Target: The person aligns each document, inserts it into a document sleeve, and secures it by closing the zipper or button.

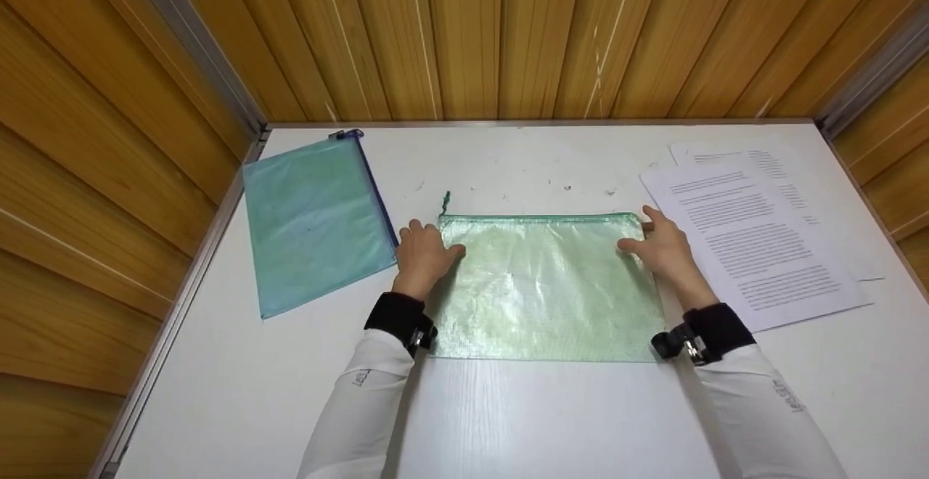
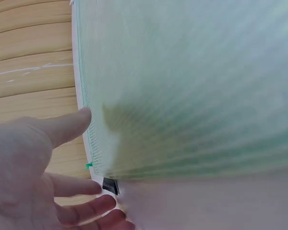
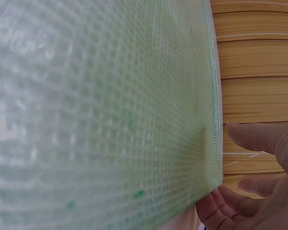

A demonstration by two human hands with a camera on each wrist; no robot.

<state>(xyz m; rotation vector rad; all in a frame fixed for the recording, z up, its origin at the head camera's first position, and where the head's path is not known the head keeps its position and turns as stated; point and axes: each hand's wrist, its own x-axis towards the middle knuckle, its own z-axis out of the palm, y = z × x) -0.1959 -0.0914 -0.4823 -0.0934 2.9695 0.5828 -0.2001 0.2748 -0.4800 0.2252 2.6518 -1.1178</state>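
A light green mesh zip pouch [image 1: 544, 290] lies flat on the white table, its zipper along the far edge and a green pull cord [image 1: 445, 202] at the far left corner. My left hand [image 1: 424, 252] is at its left edge, thumb over the pouch and fingers outside it. At the far right corner is my right hand [image 1: 662, 248], thumb and fingers spread apart. Both wrist views show the left hand [image 2: 33, 163] and the right hand [image 3: 266, 177] with extended fingers, neither pinching the pouch. Right fingertips meet or nearly meet the pouch's corner.
On the left of the table lies a blue-green zip pouch [image 1: 312, 225] with a dark blue zipper, close to my left hand. Printed sheets of paper [image 1: 755, 239] overlap on the right, near my right hand. Wood-patterned panels [image 1: 464, 36] wall in the back and sides.
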